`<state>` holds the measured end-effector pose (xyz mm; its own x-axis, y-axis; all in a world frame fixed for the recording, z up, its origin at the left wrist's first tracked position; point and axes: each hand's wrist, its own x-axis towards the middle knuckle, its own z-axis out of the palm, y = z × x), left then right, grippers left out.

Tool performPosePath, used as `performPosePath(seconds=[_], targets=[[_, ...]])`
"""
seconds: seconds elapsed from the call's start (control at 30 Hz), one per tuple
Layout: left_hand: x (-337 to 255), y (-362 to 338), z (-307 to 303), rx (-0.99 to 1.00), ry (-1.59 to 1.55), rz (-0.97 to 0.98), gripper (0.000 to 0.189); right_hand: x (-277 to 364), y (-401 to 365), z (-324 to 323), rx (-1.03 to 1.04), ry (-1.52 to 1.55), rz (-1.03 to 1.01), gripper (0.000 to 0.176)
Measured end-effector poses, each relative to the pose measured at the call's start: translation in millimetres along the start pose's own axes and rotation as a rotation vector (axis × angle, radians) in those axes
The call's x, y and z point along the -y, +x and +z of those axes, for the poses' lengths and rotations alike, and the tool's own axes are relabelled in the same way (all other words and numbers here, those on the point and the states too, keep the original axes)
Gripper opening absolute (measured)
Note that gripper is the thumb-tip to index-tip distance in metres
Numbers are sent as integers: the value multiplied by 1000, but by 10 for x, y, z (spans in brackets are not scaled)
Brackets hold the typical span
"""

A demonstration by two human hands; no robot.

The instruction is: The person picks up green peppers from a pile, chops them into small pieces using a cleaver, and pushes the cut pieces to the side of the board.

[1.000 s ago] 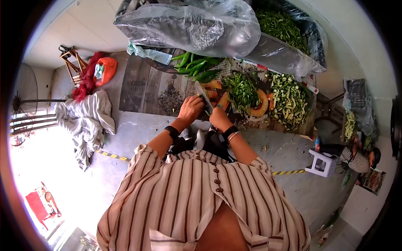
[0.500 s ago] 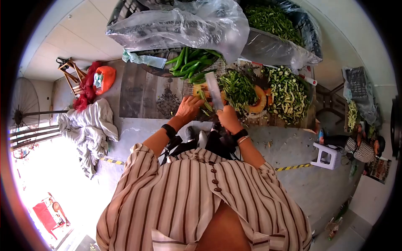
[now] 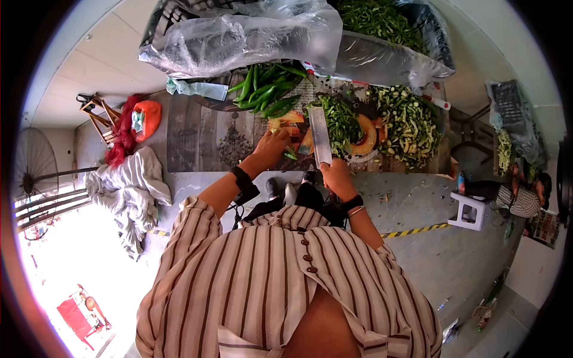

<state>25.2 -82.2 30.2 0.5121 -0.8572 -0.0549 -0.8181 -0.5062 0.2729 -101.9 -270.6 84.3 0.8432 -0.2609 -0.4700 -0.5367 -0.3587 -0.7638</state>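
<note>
My right hand (image 3: 338, 178) is wrapped round the handle of a cleaver (image 3: 320, 136), whose wide blade points away from me along the near side of a heap of sliced green peppers (image 3: 341, 122). To its left, my left hand (image 3: 271, 146) has its fingers curled down at the table's near edge. A piece of green pepper (image 3: 289, 153) shows at the thumb side of that hand; the fingers partly hide what they grip. Beyond the left hand lie several whole long green peppers (image 3: 267, 89) in a pile.
A second heap of paler chopped pepper (image 3: 409, 128) covers the right of the patterned table (image 3: 200, 134). Plastic-lined crates (image 3: 242, 45) stand at the back, the right one holding cut greens (image 3: 382, 24). A white stool (image 3: 467, 210) and a seated person (image 3: 518, 198) are at the right.
The cleaver has shifted right and toward me, turning from tilted left to nearly straight, against the sliced heap. My left hand stays near the same spot, with less pepper showing beside it.
</note>
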Motion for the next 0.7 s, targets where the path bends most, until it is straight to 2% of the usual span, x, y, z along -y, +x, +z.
performPosePath(seconds=[0.23,0.33,0.47,0.53,0.7], targets=[[1,-229,0,-79,0,-141,40,-166,74,130,10,15,-5,40],[-17,-315,9,-193,-52,-139,40,-206,87,163,35,-46,-46,39],[-15,-399,48,-203,-89,-166,38,-343,138,272,46,-140,-113,39],[-3,-442,113,-240,-189,-180,36,-357,126,319,79,-189,-181,37],[-46,-562,155,-263,-307,-221,34,-443,153,475,120,-200,-172,34]])
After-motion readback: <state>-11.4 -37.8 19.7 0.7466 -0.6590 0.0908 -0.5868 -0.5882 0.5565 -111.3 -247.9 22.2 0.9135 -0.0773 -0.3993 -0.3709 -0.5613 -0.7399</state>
